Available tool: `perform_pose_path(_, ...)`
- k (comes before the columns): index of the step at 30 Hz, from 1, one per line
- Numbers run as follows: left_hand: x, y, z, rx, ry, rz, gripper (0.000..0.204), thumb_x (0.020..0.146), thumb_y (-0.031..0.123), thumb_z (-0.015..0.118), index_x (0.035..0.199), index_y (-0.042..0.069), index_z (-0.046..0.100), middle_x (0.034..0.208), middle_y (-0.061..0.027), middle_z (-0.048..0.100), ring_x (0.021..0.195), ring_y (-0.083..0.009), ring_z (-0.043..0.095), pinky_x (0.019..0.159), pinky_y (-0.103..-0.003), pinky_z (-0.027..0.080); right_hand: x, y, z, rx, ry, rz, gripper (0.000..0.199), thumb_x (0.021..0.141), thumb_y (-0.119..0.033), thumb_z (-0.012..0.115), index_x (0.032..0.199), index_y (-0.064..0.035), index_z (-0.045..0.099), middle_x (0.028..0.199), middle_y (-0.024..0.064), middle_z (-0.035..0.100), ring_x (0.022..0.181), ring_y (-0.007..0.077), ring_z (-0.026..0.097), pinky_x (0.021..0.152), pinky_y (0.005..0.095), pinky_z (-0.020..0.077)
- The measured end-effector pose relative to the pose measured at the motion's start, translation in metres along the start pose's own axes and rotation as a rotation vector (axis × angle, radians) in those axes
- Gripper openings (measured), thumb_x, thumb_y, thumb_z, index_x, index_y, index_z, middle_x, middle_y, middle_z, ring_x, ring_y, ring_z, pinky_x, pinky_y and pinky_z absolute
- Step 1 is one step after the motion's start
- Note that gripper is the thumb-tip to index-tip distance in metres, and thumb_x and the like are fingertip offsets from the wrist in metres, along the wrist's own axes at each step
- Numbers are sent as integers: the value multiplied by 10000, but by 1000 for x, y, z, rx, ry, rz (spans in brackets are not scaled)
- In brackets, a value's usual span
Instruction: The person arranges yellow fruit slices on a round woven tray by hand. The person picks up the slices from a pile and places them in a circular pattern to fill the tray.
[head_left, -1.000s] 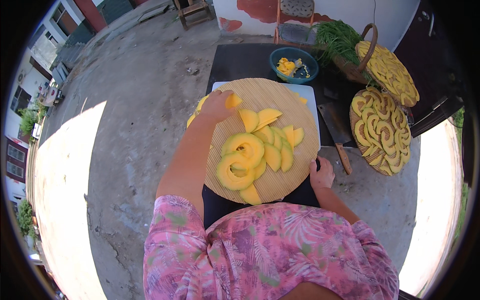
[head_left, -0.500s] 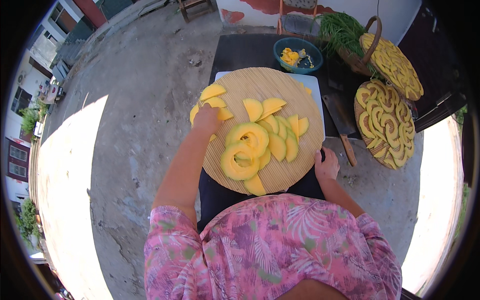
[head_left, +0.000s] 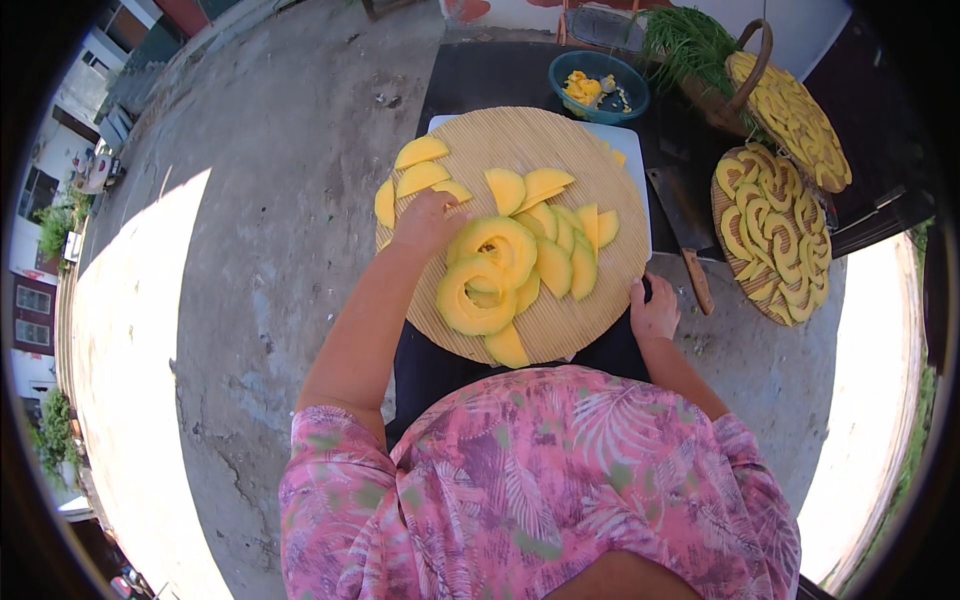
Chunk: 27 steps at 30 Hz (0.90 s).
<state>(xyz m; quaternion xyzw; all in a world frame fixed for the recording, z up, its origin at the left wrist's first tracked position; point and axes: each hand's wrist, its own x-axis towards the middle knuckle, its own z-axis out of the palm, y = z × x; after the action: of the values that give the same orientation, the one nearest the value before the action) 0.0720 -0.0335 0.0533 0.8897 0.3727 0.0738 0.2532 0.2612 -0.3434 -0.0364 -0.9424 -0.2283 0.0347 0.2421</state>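
A round, ribbed straw-coloured board (head_left: pixel 580 330) carries yellow pumpkin slices with thin green rims. At its upper left, the curled fingers of my left hand (head_left: pixel 428 222) pinch at a small pumpkin slice (head_left: pixel 454 190), partly hidden by them. Half-moon pieces (head_left: pixel 422 150) lie along the board's left edge. Two overlapping pumpkin rings (head_left: pixel 478 310) sit near the middle, beside a fan of wedges (head_left: pixel 553 268). My right hand (head_left: pixel 655 310) is closed on the black table edge, just off the board's right side; some of its fingers are hidden.
A cleaver (head_left: pixel 680 225) with a wooden handle lies right of the board. Behind stands a teal bowl (head_left: pixel 600 112) with yellow scraps. Two round trays of slices (head_left: pixel 726 215) (head_left: pixel 838 185) and a handled basket (head_left: pixel 722 112) with greens are at the right. A white sheet (head_left: pixel 640 190) shows under the board.
My left hand has shifted right across the board, away from its left edge, uncovering slices there. The whole view has tipped slightly, so the board appears higher. My right hand stays at the table edge.
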Motion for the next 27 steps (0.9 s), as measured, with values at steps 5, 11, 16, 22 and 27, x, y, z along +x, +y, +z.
perform_pose_path(5,-52,3,2,-106,-160,-33,507,667,292,746,1057,35,548,882,-128,579,827,-242,574,728,-324,463,0,3,3,9,-5,4,424,830,-408,474,1135,-119,531,1194,85,498,1134,277,438,924,454,330)
perform_pose_path(11,-92,-5,15,-118,-37,-60,418,669,187,720,1018,38,546,833,-127,576,788,-244,571,695,-336,461,0,2,3,13,-27,9,431,838,-417,462,1150,-127,525,1213,86,489,1161,276,414,939,461,311)
perform_pose_path(16,-102,-23,35,-205,152,1,304,669,115,647,941,7,564,852,-175,578,826,-325,565,748,-365,453,0,2,2,18,-20,5,437,841,-421,459,1160,-129,521,1223,85,483,1172,269,404,942,470,302)
perform_pose_path(22,-104,-31,33,-144,167,-66,216,670,116,672,792,9,530,760,-104,561,677,-210,548,627,-315,459,1,6,5,2,-20,-26,427,841,-407,467,1158,-126,521,1218,90,483,1161,271,414,935,461,314)
perform_pose_path(27,-113,-61,20,-467,-11,-247,130,780,104,613,836,26,525,784,-51,581,661,-138,557,602,-264,474,2,11,8,29,1,-60,412,840,-387,475,1143,-113,532,1203,102,494,1146,279,430,932,444,329)
